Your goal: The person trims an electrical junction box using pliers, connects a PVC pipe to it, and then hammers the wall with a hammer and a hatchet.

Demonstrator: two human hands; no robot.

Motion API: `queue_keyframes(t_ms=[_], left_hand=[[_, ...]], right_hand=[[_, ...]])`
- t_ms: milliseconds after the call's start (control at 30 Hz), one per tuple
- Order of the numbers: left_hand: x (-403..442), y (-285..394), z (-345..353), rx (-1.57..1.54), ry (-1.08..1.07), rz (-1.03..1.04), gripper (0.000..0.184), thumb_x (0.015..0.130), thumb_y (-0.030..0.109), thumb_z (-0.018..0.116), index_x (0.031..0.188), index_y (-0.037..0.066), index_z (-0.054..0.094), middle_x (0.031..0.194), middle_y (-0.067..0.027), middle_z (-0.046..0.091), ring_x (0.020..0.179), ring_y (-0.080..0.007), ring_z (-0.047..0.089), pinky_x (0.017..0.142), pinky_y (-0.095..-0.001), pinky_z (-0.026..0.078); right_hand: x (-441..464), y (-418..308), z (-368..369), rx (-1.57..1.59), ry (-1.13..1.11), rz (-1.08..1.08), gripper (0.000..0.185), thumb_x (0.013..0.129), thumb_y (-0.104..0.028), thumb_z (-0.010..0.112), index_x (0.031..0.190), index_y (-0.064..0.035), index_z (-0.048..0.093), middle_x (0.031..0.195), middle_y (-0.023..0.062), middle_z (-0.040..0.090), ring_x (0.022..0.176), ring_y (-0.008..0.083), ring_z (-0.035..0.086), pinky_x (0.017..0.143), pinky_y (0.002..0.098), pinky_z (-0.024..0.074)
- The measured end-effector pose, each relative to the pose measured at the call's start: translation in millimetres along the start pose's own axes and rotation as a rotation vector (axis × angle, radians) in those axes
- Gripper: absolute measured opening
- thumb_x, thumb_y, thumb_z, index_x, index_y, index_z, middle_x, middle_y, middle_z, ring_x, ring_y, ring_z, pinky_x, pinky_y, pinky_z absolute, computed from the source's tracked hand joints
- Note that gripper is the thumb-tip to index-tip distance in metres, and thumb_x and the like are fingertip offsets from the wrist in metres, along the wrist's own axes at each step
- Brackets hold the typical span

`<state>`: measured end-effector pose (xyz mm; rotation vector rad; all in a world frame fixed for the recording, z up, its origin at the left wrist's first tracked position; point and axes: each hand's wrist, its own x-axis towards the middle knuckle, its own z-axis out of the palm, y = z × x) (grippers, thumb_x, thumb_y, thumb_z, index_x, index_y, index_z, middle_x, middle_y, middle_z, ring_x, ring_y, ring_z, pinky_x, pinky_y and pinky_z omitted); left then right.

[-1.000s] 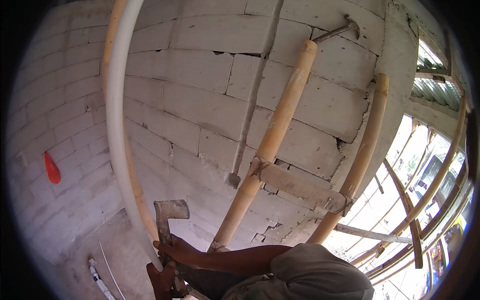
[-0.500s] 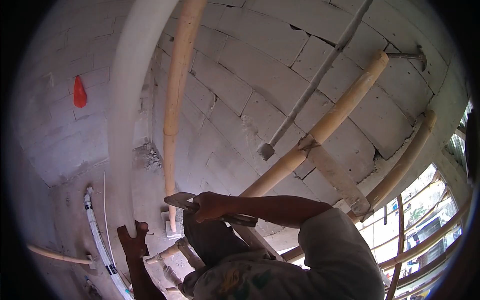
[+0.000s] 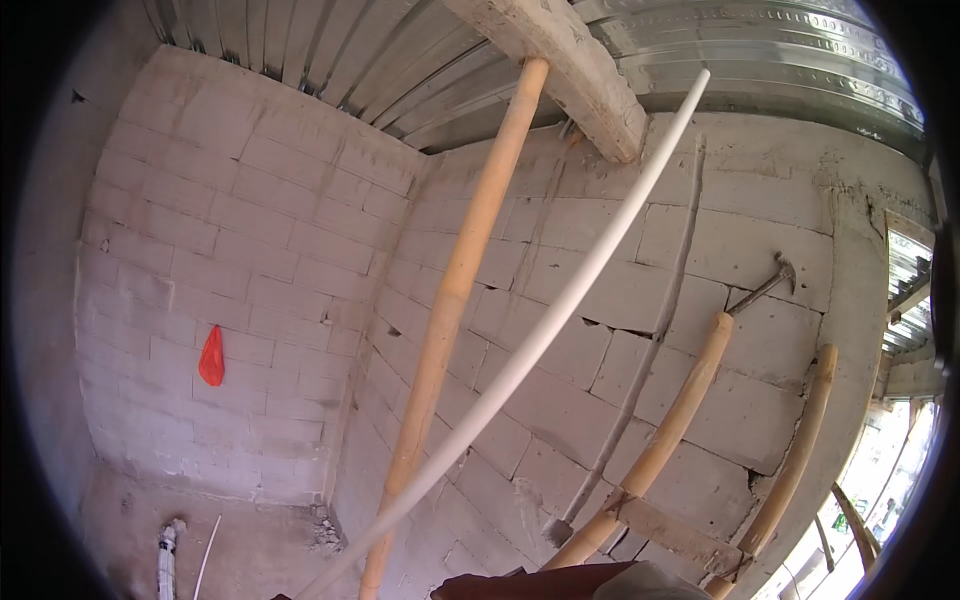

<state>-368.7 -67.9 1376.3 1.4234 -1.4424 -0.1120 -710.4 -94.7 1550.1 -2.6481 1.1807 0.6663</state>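
Note:
A long white pipe slants from the bottom left up to the right, its upper end near the concrete beam. Only a dark sliver of my left hand shows beside its low end, at the lower edge; half a second ago those fingers were wrapped round this pipe. My right hand is cut off by the bottom edge, its forearm running right. It was closed on a flat grey tool a moment before; what it holds is now hidden.
A bamboo pole rises to the concrete beam beneath metal roofing sheets. At right, bamboo posts carry a wooden crosspiece; a hammer hangs at one top. A red bag is on the block wall.
My view has tilted upward, bringing the roof and beam into sight. The white pipe's upper part now leans right across the bamboo pole. Both hands have dropped to the bottom edge.

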Motion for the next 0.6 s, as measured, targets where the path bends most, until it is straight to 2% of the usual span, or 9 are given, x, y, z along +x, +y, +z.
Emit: queue_keyframes(t_ms=[67, 167, 200, 233, 300, 433, 500, 567, 600], left_hand=[[-13.9, -2.4, -11.9, -0.032, -0.055, -0.058, 0.036, 0.077, 0.032, 0.079, 0.094, 0.002, 0.070, 0.081, -0.0210, 0.069, 0.067, -0.0395, 0.065, 0.064, -0.0463, 0.053], [-16.3, 2.6, -37.4, -0.002, -0.026, -0.062, 0.028, 0.078, 0.029, 0.077, 0.089, 0.004, 0.070, 0.079, -0.0165, 0.070, 0.070, -0.0383, 0.066, 0.067, -0.0440, 0.054], [-23.4, -5.7, -31.5, 0.063, 0.191, 0.099, 0.029, 0.075, 0.029, 0.079, 0.086, 0.005, 0.069, 0.078, -0.0168, 0.069, 0.071, -0.0380, 0.066, 0.068, -0.0432, 0.054], [-26.7, -10.1, -34.4, 0.074, 0.109, -0.009, 0.028, 0.075, 0.028, 0.079, 0.085, 0.004, 0.069, 0.078, -0.0169, 0.069, 0.071, -0.0379, 0.066, 0.067, -0.0431, 0.053], [-37.9, -14.8, -49.4, 0.106, -0.077, -0.233, 0.027, 0.074, 0.026, 0.079, 0.085, 0.003, 0.068, 0.079, -0.0173, 0.069, 0.070, -0.0376, 0.066, 0.065, -0.0429, 0.053], [-56.0, -19.5, -81.9, 0.156, -0.016, -0.220, 0.026, 0.076, 0.023, 0.078, 0.090, 0.002, 0.070, 0.080, -0.0181, 0.069, 0.072, -0.0360, 0.067, 0.066, -0.0424, 0.052], [-69.5, -45.0, -87.4, 0.199, 0.018, -0.263, 0.031, 0.077, 0.027, 0.079, 0.092, 0.002, 0.070, 0.084, -0.0188, 0.070, 0.072, -0.0362, 0.067, 0.067, -0.0429, 0.053], [-67.5, -51.3, -88.5, 0.158, 0.193, -0.329, 0.023, 0.080, 0.018, 0.073, 0.071, 0.001, 0.061, 0.061, -0.0163, 0.060, 0.052, -0.0316, 0.060, 0.054, -0.0404, 0.047], [-69.1, -46.3, -90.0, 0.139, 0.284, -0.363, 0.029, 0.082, 0.014, 0.070, 0.060, 0.001, 0.057, 0.049, -0.0150, 0.055, 0.043, -0.0292, 0.056, 0.047, -0.0391, 0.043]], right_hand=[[3.2, 1.1, 12.9, 0.010, -0.013, -0.010, 0.029, 0.072, -0.025, 0.063, 0.097, -0.0114, 0.069, 0.094, 0.0154, 0.069, 0.091, 0.0345, 0.066, 0.077, 0.0486, 0.0530], [-5.2, -12.6, -4.8, 0.062, -0.056, 0.049, 0.030, 0.073, -0.026, 0.063, 0.098, -0.0113, 0.069, 0.093, 0.0161, 0.069, 0.091, 0.0341, 0.066, 0.077, 0.0478, 0.0534], [-5.9, -13.0, -9.4, 0.042, -0.077, 0.046, 0.030, 0.073, -0.027, 0.063, 0.098, -0.0112, 0.069, 0.093, 0.0165, 0.070, 0.091, 0.0339, 0.067, 0.077, 0.0477, 0.0535], [-6.4, -14.2, -9.2, 0.025, -0.101, 0.043, 0.030, 0.073, -0.027, 0.064, 0.098, -0.0112, 0.069, 0.092, 0.0169, 0.070, 0.091, 0.0337, 0.067, 0.077, 0.0476, 0.0536], [4.6, 4.7, 6.0, 0.165, -0.121, 0.096, 0.026, 0.075, -0.018, 0.056, 0.096, -0.0033, 0.062, 0.092, 0.0194, 0.067, 0.091, 0.0376, 0.066, 0.078, 0.0489, 0.0513], [-8.1, 11.2, -24.4, 0.096, -0.180, 0.143, 0.033, 0.077, -0.021, 0.057, 0.104, -0.0029, 0.060, 0.093, 0.0225, 0.066, 0.093, 0.0406, 0.064, 0.080, 0.0507, 0.0502], [-9.4, 14.6, -35.3, 0.048, -0.186, 0.196, 0.030, 0.075, -0.016, 0.056, 0.102, -0.0043, 0.064, 0.098, 0.0207, 0.067, 0.096, 0.0357, 0.066, 0.081, 0.0478, 0.0515], [-5.7, 19.1, -40.8, 0.044, -0.246, 0.219, 0.033, 0.081, -0.019, 0.054, 0.111, -0.0070, 0.062, 0.101, 0.0204, 0.067, 0.099, 0.0353, 0.066, 0.084, 0.0484, 0.0507], [-2.7, 20.2, -43.0, 0.039, -0.278, 0.226, 0.035, 0.083, -0.020, 0.052, 0.115, -0.0083, 0.061, 0.103, 0.0202, 0.067, 0.101, 0.0351, 0.065, 0.086, 0.0487, 0.0503]])
